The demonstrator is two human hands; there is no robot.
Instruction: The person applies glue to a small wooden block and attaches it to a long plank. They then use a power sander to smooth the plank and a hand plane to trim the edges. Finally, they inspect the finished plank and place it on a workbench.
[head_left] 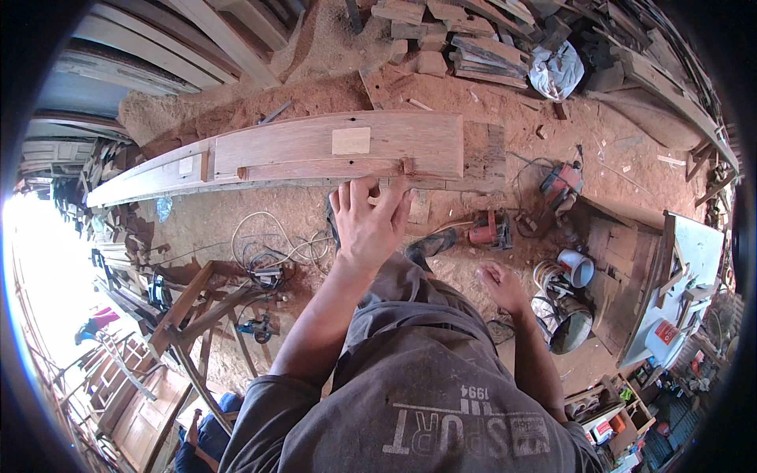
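A long pale wooden plank (292,146) stretches across in front of me, thick at its right end and narrowing with distance to the left. My left hand (369,225) is at its near edge. The fingers are bent, with index finger and thumb drawn together just below a small brown wooden block (406,165) on the plank; whatever may be between them is hidden. Another small block (242,173) and a light rectangular patch (351,141) show on the plank. My right hand (505,285) hangs beside my body, its fingers loosely curled with nothing visible in them.
Two red power tools, one (561,185) farther right and one (490,230) nearer, rest on the dusty floor. Buckets (576,269) stand at right beside a white-topped table (680,276). Cables (272,229) and a wooden frame (193,307) lie left. Stacked timber (481,51) lines the back.
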